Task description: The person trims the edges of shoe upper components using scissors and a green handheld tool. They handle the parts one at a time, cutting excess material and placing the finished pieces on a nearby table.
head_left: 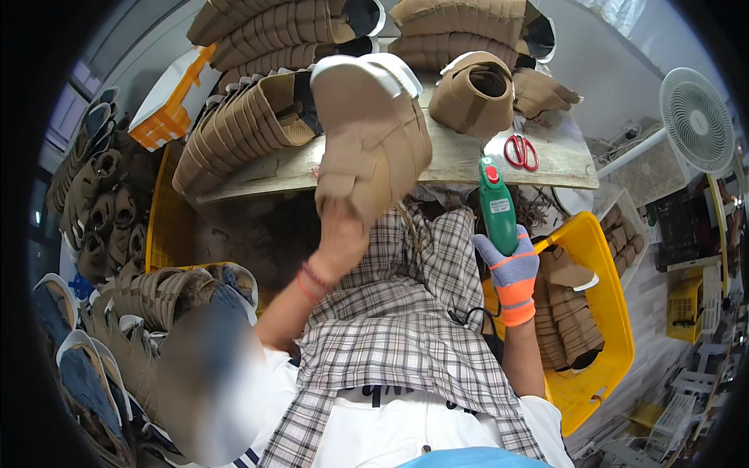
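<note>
My bare left hand, with red bands at the wrist, is closed on the lower end of a brown shoe upper. The upper is raised above my lap, its white-edged end pointing away from me. My right hand, in a grey and orange glove, grips a green corded power tool with a red button. The tool points up toward the table edge, apart from the upper. Just beyond it, red-handled scissors lie on the table.
Stacks of nested brown uppers cover the table's far and left sides. One upper stands separately. A yellow basket with uppers is at my right. More uppers are piled at my left. A white fan stands far right.
</note>
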Demonstrator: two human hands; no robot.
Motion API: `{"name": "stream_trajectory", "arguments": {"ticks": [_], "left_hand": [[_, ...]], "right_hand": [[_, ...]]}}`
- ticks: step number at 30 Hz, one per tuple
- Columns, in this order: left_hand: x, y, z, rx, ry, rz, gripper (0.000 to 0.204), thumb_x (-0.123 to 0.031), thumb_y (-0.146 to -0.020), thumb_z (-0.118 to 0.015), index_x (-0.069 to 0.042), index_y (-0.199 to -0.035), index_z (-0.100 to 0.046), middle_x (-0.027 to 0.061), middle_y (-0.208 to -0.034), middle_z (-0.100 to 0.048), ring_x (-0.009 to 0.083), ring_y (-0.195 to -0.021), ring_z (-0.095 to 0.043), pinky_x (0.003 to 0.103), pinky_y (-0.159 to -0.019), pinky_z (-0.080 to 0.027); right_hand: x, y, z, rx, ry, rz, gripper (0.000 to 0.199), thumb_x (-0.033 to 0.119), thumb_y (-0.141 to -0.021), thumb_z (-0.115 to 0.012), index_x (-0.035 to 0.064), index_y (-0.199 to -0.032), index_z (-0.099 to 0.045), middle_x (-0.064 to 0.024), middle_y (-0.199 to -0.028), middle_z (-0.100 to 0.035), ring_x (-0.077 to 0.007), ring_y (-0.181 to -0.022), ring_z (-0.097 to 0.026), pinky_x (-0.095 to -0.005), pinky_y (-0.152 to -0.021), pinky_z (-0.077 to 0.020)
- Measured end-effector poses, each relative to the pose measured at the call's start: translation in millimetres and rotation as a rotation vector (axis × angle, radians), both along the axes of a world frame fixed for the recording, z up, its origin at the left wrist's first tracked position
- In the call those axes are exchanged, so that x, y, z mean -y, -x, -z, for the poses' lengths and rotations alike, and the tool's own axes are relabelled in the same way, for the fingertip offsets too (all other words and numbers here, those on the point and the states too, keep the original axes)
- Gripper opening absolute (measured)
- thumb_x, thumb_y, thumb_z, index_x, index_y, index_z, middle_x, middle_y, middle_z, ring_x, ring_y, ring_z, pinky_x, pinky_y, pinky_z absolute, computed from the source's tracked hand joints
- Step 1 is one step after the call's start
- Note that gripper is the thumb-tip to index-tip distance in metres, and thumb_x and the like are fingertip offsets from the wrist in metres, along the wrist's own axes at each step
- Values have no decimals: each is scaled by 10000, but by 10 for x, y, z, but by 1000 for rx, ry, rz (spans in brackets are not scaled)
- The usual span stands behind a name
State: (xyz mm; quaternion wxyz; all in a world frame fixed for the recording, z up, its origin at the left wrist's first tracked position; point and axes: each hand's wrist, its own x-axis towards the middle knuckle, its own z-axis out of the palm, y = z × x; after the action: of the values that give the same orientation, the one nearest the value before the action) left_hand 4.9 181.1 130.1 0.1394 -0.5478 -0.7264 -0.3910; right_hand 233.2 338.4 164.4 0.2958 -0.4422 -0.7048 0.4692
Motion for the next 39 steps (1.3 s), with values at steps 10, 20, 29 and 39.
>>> {"name": "stream_trajectory", "arguments": {"ticks": [10, 20, 29, 39], "left_hand": [[-209, 430, -324, 415, -119, -32, 150, -93, -852, -652, 37, -925, -668, 119, -813, -692, 187, -748, -651, 301, -687, -482], [161, -138, -423, 1184, -639, 250, 286, -77, -861, -659, 32, -1123, -617, 74, -1061, -658, 146, -972, -615, 273, -861, -480], [143, -210, -410, 1376, -619, 337, 337, -50, -867, -634, 32, -1187, -567, 97, -1117, -633, 176, -1024, -606, 306, -880, -494], [144, -353, -174, 713, -255, 120, 160, -62, -863, -647, 22, -999, -664, 106, -986, -680, 202, -914, -645, 294, -800, -487]], "right_hand": [[29, -49, 164, 2, 13, -83, 414, 313, -754, -788, 38, -1012, -619, -36, -773, -660, -88, -668, -595, -245, -626, -487], [295, 242, -123, -181, -199, -284, 434, 243, -699, -830, 10, -1010, -635, -81, -781, -676, -114, -660, -623, -262, -616, -512], [354, 185, -187, -169, -254, -341, 428, 186, -692, -818, 12, -1039, -638, -88, -835, -687, -133, -704, -645, -270, -648, -519], [352, 203, -272, -207, -221, -310, 304, 92, -777, -735, -12, -1019, -582, -19, -786, -628, -55, -631, -549, -205, -562, -457]]}}
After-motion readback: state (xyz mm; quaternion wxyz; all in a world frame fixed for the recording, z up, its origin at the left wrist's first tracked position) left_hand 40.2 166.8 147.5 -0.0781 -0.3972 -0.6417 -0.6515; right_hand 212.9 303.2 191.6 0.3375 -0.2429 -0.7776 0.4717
